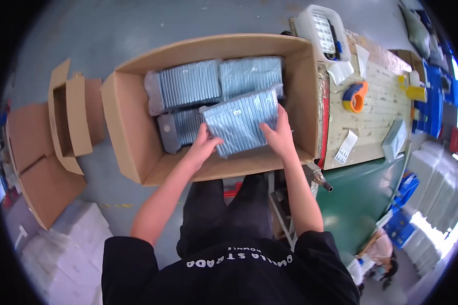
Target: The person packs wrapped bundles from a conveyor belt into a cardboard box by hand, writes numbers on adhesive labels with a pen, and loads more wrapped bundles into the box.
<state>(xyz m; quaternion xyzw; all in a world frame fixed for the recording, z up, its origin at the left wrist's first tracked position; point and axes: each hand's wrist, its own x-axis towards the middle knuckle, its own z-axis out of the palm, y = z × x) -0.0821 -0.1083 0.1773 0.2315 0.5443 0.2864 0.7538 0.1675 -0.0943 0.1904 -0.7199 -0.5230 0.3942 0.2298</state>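
A plastic-wrapped pack of thin blue-grey pieces point(240, 123) is held between my two hands over the large open cardboard box point(216, 47). My left hand point(205, 146) grips its left lower edge, thumb on top. On the right side, my right hand point(278, 131) holds the same pack with the thumb pressed on its face. The pack is tilted, its right end farther from me. Inside the box lie a wrapped pack at the back left point(190, 84), another at the back right point(250, 76), and a third at the front left point(180, 127), partly covered by the held pack.
A worktable point(374, 109) on the right bears an orange and blue tape dispenser point(355, 97), a white basket point(324, 35), and yellow tape rolls point(416, 93). Flattened and open cartons point(66, 122) stand at the left. Another person point(380, 254) is at the lower right.
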